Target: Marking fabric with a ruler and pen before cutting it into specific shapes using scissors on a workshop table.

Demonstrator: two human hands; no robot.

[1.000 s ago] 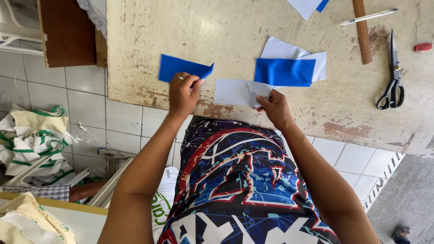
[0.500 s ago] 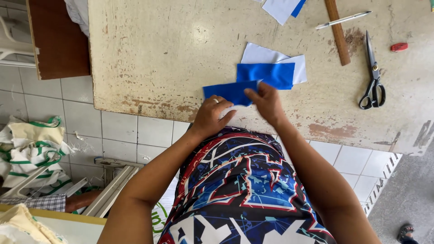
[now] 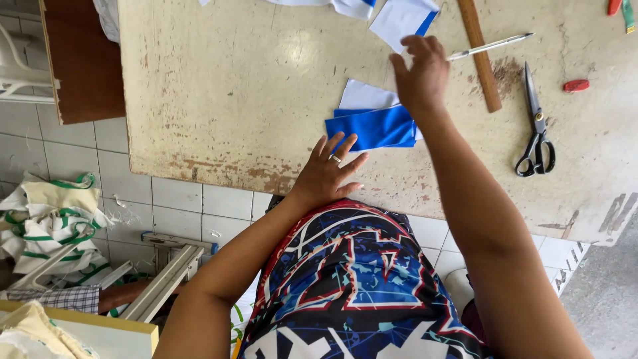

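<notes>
My left hand (image 3: 330, 169) lies flat on the worn table (image 3: 232, 86), fingers spread wide and holding nothing, its fingertips just touching the near left corner of the blue fabric piece (image 3: 375, 127). That blue piece sits on top of a white fabric piece (image 3: 364, 96), whose upper left part shows beyond it; both lie a little in from the table's near edge, where the paint is chipped and rust-coloured. My right hand (image 3: 420, 74) hovers farther out over the table, open with the fingers loosely fanned, empty as far as I can see, above the far right end of the stacked pieces and just below another white and blue fabric piece (image 3: 402, 18) near the far edge. To the right of that hand a silver pen (image 3: 488, 46) lies slanted across a wooden ruler (image 3: 480, 53), which runs away from me. Beyond the ruler, the scissors (image 3: 535, 126) lie closed with handles toward me, and a small red object (image 3: 575, 85) lies near them. The broad left stretch of the tabletop is bare, giving the most room. A dark brown board (image 3: 83, 63) butts against the table's left edge, above the tiled floor (image 3: 73, 159).
</notes>
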